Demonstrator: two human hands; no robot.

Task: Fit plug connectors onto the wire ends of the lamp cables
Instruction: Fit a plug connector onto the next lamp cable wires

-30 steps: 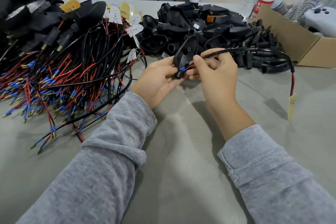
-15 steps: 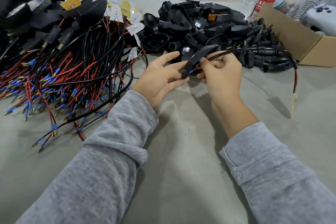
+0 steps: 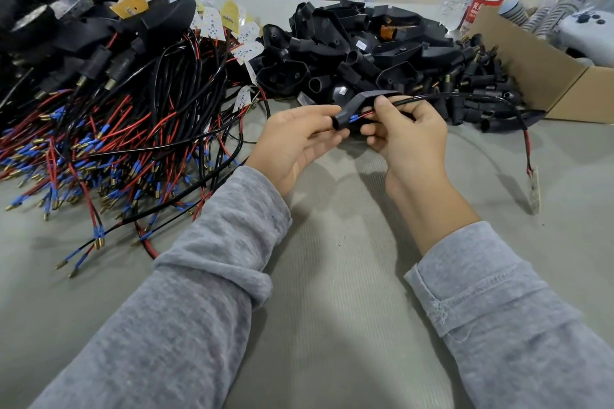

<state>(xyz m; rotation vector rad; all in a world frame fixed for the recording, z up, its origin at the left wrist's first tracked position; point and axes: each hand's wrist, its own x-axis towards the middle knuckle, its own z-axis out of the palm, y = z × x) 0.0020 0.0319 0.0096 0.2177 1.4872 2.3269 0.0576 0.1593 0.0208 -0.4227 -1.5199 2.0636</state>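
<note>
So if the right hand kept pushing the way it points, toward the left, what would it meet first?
The right hand, pinching the cable, points at the black housing gripped by the left hand. It would likely meet the housing's tubular end first, though depth is unclear.

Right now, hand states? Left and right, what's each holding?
Left hand: closed, gripping the black plug connector.
Right hand: closed, pinching the lamp cable near its red and blue wire ends.

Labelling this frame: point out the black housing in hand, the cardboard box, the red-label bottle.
black housing (image 3: 345,114): head view, tube end.
cardboard box (image 3: 531,66): head view, left wall.
red-label bottle (image 3: 483,0): head view, label.
</note>
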